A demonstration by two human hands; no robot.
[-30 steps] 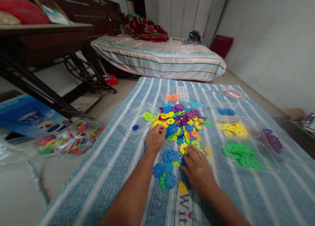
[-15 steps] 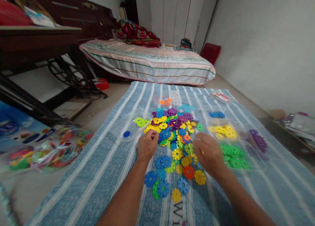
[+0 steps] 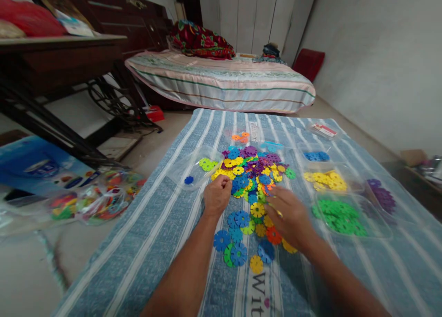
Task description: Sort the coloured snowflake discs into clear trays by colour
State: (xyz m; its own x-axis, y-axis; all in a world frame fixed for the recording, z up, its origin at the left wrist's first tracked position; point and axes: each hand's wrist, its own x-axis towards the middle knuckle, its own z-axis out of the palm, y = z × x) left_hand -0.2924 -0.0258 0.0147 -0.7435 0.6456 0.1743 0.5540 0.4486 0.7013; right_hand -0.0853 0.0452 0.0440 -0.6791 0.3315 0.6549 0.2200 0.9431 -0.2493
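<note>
A heap of plastic snowflake discs [image 3: 257, 209] in blue, yellow, green, purple and orange lies on the striped cloth in front of me. My left hand [image 3: 217, 196] is closed at the heap's left edge, thumb against the fingers; whatever it may hold is hidden. Over the right side of the heap, my right hand [image 3: 287, 215] points inward with bent fingers. A small yellow spot shows among those fingers, too blurred to name. Near my right wrist is a clear tub of green discs [image 3: 341, 217]. Left of the heap, a clear tub [image 3: 176, 173] holds light green discs and one blue disc.
On the right stand tubs of yellow discs [image 3: 326, 180], blue discs [image 3: 316, 156] and purple discs [image 3: 381, 196]. Orange discs [image 3: 241, 136] sit in a tub at the back. Bags of coloured pieces [image 3: 103, 202] lie on the floor at left. A bed [image 3: 224, 84] stands beyond.
My right hand has moved inward and a little toward me, over the heap's right side. My left hand stays closed beside the heap. The whole view has shifted somewhat.
</note>
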